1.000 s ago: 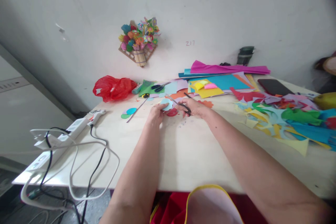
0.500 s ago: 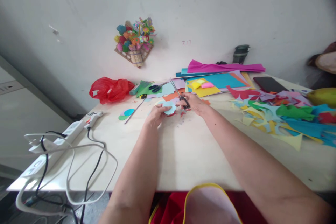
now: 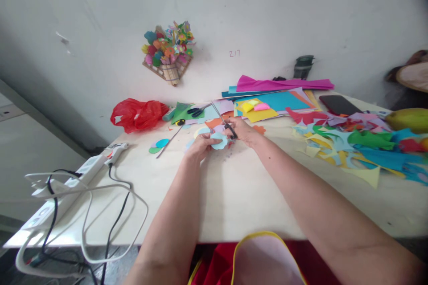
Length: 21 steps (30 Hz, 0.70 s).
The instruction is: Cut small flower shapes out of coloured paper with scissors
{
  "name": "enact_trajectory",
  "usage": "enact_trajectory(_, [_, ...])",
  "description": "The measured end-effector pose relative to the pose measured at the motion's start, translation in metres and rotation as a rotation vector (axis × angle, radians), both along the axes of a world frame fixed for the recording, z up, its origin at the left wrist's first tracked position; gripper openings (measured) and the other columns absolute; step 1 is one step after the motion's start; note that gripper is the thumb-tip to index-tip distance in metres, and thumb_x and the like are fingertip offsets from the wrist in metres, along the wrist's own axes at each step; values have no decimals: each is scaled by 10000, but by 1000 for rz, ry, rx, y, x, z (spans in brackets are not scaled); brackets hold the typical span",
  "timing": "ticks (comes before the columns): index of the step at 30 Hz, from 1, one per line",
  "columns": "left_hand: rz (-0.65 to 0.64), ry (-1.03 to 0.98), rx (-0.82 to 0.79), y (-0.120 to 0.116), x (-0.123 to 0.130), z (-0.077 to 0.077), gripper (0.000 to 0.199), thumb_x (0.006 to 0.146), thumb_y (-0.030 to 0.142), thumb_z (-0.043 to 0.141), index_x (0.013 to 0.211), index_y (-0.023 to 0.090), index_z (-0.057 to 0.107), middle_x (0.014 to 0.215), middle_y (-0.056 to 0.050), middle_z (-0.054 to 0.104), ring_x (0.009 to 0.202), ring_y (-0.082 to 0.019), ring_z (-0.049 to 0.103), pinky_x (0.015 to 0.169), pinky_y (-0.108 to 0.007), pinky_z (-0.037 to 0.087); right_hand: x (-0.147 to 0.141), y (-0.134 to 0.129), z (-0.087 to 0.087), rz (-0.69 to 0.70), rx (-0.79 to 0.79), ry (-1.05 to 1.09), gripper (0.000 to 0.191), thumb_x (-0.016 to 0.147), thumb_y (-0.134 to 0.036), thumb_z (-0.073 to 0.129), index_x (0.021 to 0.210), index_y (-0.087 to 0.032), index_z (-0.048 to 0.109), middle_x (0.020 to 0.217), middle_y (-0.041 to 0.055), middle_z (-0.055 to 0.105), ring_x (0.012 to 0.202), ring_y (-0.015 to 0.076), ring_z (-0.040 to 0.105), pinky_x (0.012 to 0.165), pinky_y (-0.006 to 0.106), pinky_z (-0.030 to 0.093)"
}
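My left hand (image 3: pixel 199 147) pinches a light blue paper piece (image 3: pixel 219 141) with a scalloped edge, held over the middle of the table. Just right of it, my right hand (image 3: pixel 239 130) has its fingers in the dark handles of a pair of scissors (image 3: pixel 219 114), whose long blades point up and to the left, beyond the paper. An orange flower-shaped piece (image 3: pixel 259 129) lies behind my right wrist. Cream and lilac paper pieces lie partly hidden behind my hands.
Blue and green discs (image 3: pixel 162 143) and a second pair of scissors (image 3: pixel 197 110) lie left. A red bag (image 3: pixel 138 115) stands back left, near a power strip (image 3: pixel 83 171) with loose cables. Colourful scraps (image 3: pixel 371 138) and a phone (image 3: pixel 339 104) are right.
The light blue paper has turned and shifted slightly down in my left hand, showing more of its scalloped edge. The scissors have moved slightly left; the whole view has shifted a little.
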<state>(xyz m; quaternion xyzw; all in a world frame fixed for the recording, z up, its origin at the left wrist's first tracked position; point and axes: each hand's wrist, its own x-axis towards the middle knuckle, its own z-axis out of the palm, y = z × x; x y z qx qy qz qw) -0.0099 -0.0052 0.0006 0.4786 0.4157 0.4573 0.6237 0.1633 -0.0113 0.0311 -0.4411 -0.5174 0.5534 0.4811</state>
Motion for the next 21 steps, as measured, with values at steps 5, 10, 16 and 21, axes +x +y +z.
enact_trajectory(5, [2,-9,-14,1,1,-1,327,392,120,946,592,122,687,597,-17,663,563,-121,601,618,-245,471,-2,-1,1,-15,-6,0,332,672,74,658,890,-170,599,527,-88,580,460,76,515,487,172,428])
enact_trajectory(10, [-2,-44,-18,3,1,-2,308,452,89,911,668,119,693,663,-30,692,603,-145,635,650,-268,496,-2,0,2,-41,6,-7,334,668,68,672,892,-171,606,516,-88,570,440,77,502,479,174,424])
enact_trajectory(16, [22,-79,-28,1,2,0,319,466,51,885,726,118,711,702,-32,721,617,-148,661,666,-269,549,-3,-2,3,-99,-7,-35,309,688,69,678,854,-178,594,504,-81,570,421,71,503,443,162,413])
enact_trajectory(21, [32,-87,-31,2,2,-2,323,498,51,882,768,116,719,763,-43,741,657,-161,691,682,-282,571,-3,-1,2,-137,-23,-43,307,671,64,711,835,-173,606,526,-69,583,420,66,522,404,148,382])
